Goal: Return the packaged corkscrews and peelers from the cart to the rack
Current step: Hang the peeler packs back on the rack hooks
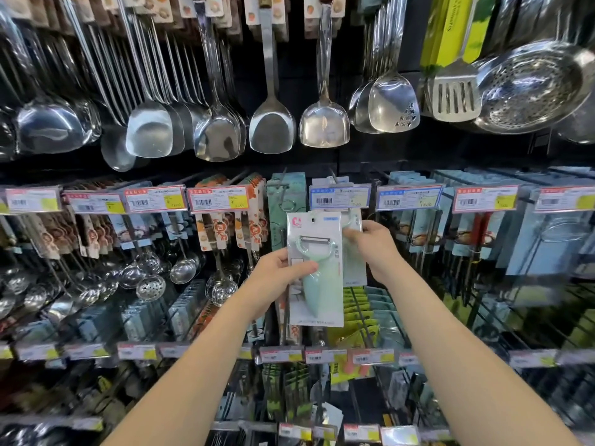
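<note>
A packaged peeler (317,278), mint green on a white card, is held up in front of the rack. My left hand (278,278) grips its left edge, thumb across the peeler's handle. Behind it hangs a second packaged peeler (354,252), mostly hidden; my right hand (375,249) pinches its card near the top. Both packs sit just below a blue price tag (338,196) on a rack hook (335,178). No corkscrews and no cart are in view.
Steel spatulas (272,123) and ladles hang in a row above; a colander (531,88) sits at the upper right. Carded utensils fill hooks left and right of the peelers. Rows of price tags (154,199) line the rails. More hooks with packs (357,320) hang below.
</note>
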